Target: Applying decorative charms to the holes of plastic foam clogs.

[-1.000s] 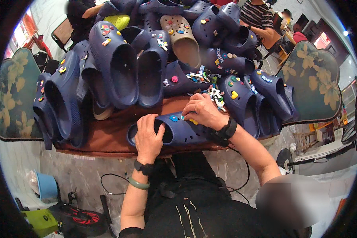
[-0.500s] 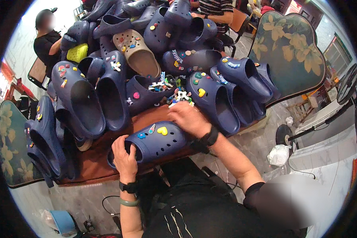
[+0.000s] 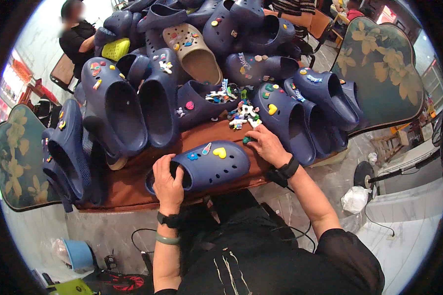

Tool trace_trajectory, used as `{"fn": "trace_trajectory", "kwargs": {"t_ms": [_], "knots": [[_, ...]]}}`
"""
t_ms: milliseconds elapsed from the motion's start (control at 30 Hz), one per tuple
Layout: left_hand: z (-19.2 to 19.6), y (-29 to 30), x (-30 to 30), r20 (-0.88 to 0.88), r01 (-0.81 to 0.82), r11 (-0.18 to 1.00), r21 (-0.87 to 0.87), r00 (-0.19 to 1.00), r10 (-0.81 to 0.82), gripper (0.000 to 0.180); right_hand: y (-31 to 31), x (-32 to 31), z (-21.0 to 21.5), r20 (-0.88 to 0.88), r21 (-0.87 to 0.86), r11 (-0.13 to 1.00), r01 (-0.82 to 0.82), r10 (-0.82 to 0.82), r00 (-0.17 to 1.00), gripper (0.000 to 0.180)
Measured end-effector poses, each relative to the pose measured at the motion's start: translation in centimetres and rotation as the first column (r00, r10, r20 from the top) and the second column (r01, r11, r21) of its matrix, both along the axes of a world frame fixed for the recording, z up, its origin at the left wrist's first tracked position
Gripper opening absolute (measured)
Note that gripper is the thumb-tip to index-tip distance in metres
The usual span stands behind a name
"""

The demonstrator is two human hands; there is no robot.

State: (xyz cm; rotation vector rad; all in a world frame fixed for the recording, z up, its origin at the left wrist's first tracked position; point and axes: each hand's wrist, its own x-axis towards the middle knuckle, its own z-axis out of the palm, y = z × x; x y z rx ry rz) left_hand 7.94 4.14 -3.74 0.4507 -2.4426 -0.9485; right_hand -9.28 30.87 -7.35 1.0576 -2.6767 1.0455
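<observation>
My hands are apart. The left hand (image 3: pixel 168 183) is clasped over the heel end of a navy clog (image 3: pixel 225 171), its thumb at the foot opening; the right hand (image 3: pixel 268 146), just beyond the toe, pinches a small green charm (image 3: pixel 247 140) between thumb and fingers.

The clog lies on the reddish-brown top of the bench (image 3: pixel 128 185), right in front of me near the close edge, its rounded toe pointing to my right. Its surface is smooth and matte, one even dark blue, with dark oval holes along the side facing me. Three charms sit on the upper: a bright blue flower (image 3: pixel 192 156) nearest the opening, a slender slanted charm (image 3: pixel 207 148) with a reddish part, and a plump yellow heart (image 3: pixel 220 152), the largest of them, closest to the toe. A jumbled heap of loose charms (image 3: pixel 242 117) lies beyond my right hand.
</observation>
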Motion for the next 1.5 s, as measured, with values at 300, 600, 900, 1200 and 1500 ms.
{"fn": "trace_trajectory", "kwargs": {"t_ms": [300,600,900,1200,1500], "knots": [[-0.2,-0.3,-0.1,-0.025,0.02,1.0,0.011,0.999,-0.02,0.034,-2.0,4.9,4.3,-0.312,-0.205,0.978,-0.042,-0.025,0.95,0.034],[-0.5,-0.3,-0.1,-0.027,0.012,0.999,-0.05,1.0,-0.013,0.034,-6.0,11.5,2.2,-0.478,-0.236,0.954,-0.185,0.052,0.877,0.038],[-0.6,-0.5,-0.2,-0.036,0.006,0.993,-0.115,0.999,-0.01,0.035,-6.6,12.5,1.8,-0.483,-0.236,0.953,-0.191,0.056,0.874,0.043],[-0.4,-0.1,-0.2,-0.116,-0.066,0.984,-0.166,0.992,0.047,0.037,-6.9,13.1,3.4,-0.478,-0.117,0.988,-0.1,0.032,0.878,0.047],[0.1,2.4,1.1,-0.062,0.292,0.951,0.104,0.956,-0.287,0.037,-6.9,12.4,2.9,-0.396,-0.215,0.967,-0.134,0.038,0.917,0.042]]}}
